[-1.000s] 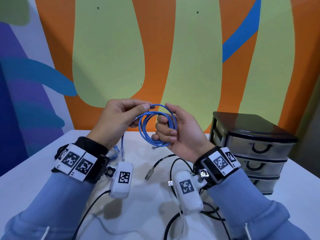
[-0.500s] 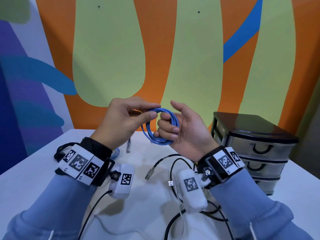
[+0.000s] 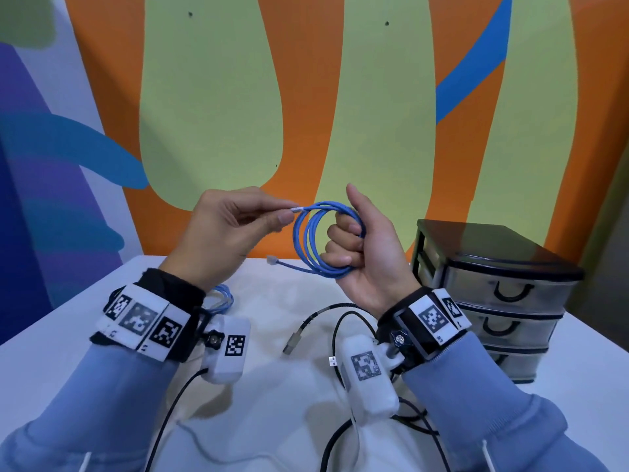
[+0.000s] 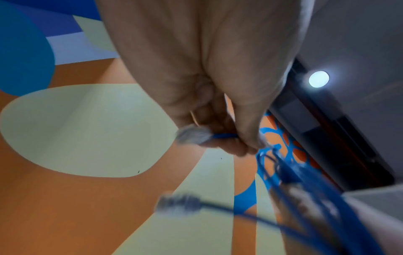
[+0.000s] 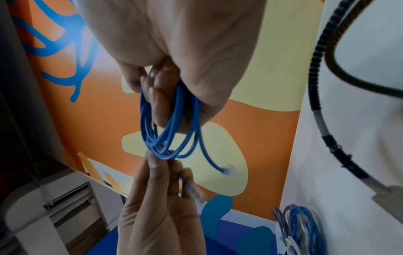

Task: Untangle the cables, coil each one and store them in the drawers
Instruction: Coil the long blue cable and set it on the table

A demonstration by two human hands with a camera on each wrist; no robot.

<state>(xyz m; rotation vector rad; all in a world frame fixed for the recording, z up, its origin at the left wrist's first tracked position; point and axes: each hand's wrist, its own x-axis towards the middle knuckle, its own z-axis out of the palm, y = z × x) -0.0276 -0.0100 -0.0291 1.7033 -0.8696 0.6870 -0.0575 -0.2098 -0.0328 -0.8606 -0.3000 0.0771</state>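
A blue cable (image 3: 315, 247) is wound into a small coil held above the white table (image 3: 68, 335). My right hand (image 3: 354, 243) grips the coil's right side with curled fingers (image 5: 157, 96), thumb up. My left hand (image 3: 238, 226) pinches one end of the blue cable (image 4: 224, 136) just behind its clear plug (image 4: 193, 137). The other plug (image 3: 272, 259) sticks out free at the coil's lower left. A black drawer unit (image 3: 490, 294) with three shut drawers stands at the right.
A black cable with a metal plug (image 3: 292, 345) lies loose on the table under my right wrist. Another blue and white cable bundle (image 5: 298, 226) rests on the table behind my left wrist. A painted wall (image 3: 306, 114) rises right behind the table.
My left hand has drawn the cable end out to the left, away from the coil. The free plug now juts out at the coil's lower left instead of hanging down.
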